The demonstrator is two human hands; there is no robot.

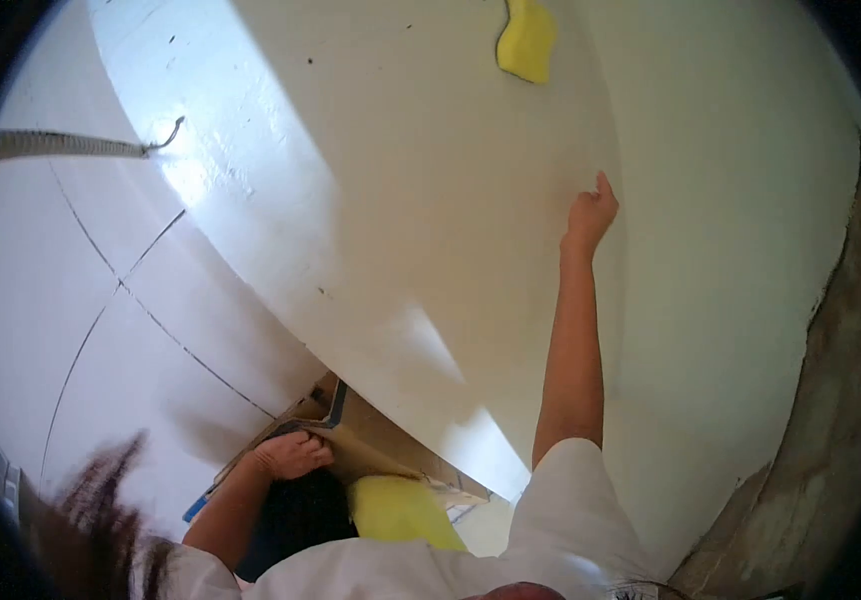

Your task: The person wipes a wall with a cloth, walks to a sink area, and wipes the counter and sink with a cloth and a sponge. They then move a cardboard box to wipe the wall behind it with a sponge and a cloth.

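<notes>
My right hand (591, 214) reaches far out over a pale, smooth surface (430, 200), close to where it meets a greenish-white panel (710, 220). One finger points forward and the others are curled in; whether anything small is between them is hidden. Beyond it, a yellow sponge (527, 42) with a dark edge lies on the pale surface. Low on the left, my left hand (296, 455) has its fingers curled at the edge of a brown box-like board (375, 440) with a dark rim. Its fingertips are partly hidden.
A ribbed hose (70, 146) with a thin hooked end comes in from the left. White tiles (90, 340) with dark joints lie at left. A yellow patch (405, 512) shows below the board. A rough brown strip (790, 440) borders the right side.
</notes>
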